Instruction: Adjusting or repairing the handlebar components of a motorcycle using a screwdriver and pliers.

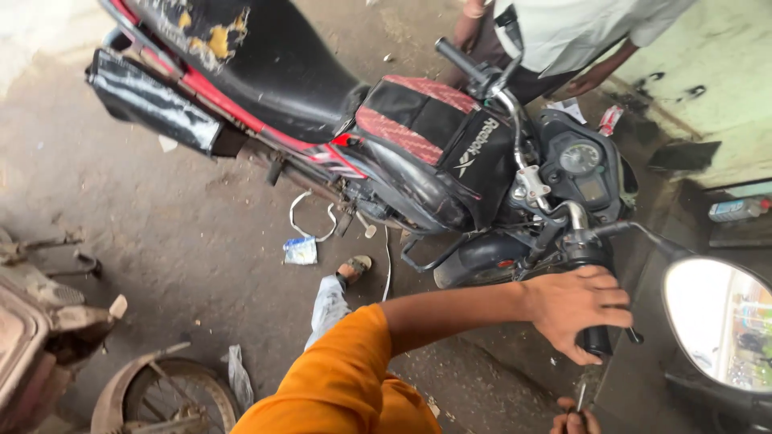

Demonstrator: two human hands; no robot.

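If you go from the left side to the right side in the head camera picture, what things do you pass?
Old wheel → small white packet on the ground → black motorbike seat → red-and-black tank cover → speedometer dial → round mirror.

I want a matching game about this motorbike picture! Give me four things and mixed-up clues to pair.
Things:
1. left hand
2. right hand
3. seat
4. mirror

Clues:
A. black, with torn yellow patches
B. round and shiny, at the right edge
C. wrapped around the black handlebar grip
D. at the bottom edge, pinching a small thin tool

Pairs: 1-C, 2-D, 3-A, 4-B
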